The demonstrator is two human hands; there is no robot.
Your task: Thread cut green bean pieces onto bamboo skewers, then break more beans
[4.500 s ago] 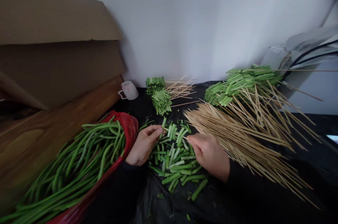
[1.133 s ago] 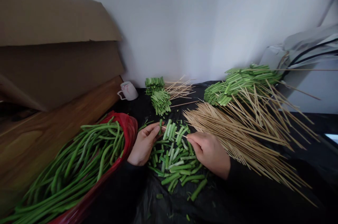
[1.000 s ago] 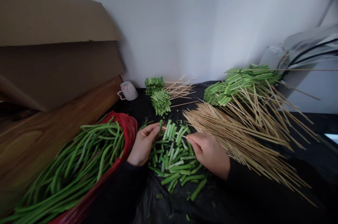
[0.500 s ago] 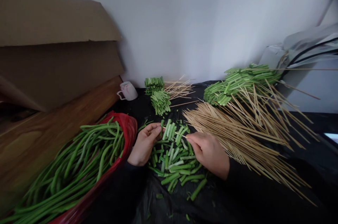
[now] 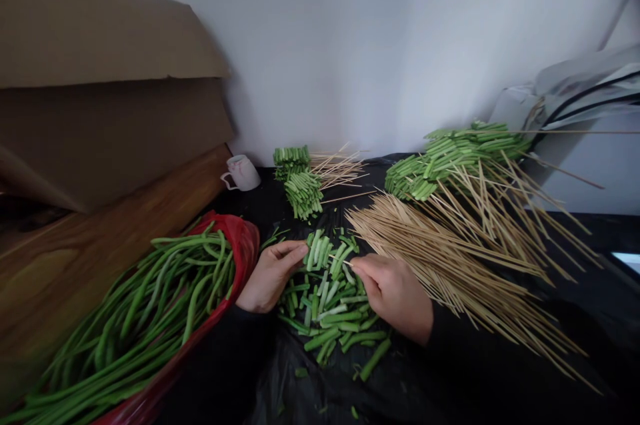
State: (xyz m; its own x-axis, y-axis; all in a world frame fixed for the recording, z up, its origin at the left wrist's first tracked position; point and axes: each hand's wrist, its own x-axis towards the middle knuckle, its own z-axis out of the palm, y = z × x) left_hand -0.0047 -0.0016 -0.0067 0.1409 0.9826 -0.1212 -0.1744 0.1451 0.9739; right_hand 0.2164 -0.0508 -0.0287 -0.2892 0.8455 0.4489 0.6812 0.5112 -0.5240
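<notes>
Between my two hands a thin wooden skewer carries a short row of cut green bean pieces, set side by side across it. My right hand pinches the skewer on the right of the row. At the left end of the row, the closed thumb and fingers of my left hand grip the outermost bean piece; the skewer's tip is hidden there. Below both hands lies a loose pile of cut bean pieces on a black plastic sheet.
A red plastic bag of whole long beans lies at left. Bare skewers spread out at right. Filled skewers are stacked behind them, with a smaller stack near a white mug. A cardboard box stands left.
My left fingers have come down to the row, and the bean piece they held apart at the skewer's tip now sits against the others. My right hand has shifted slightly left.
</notes>
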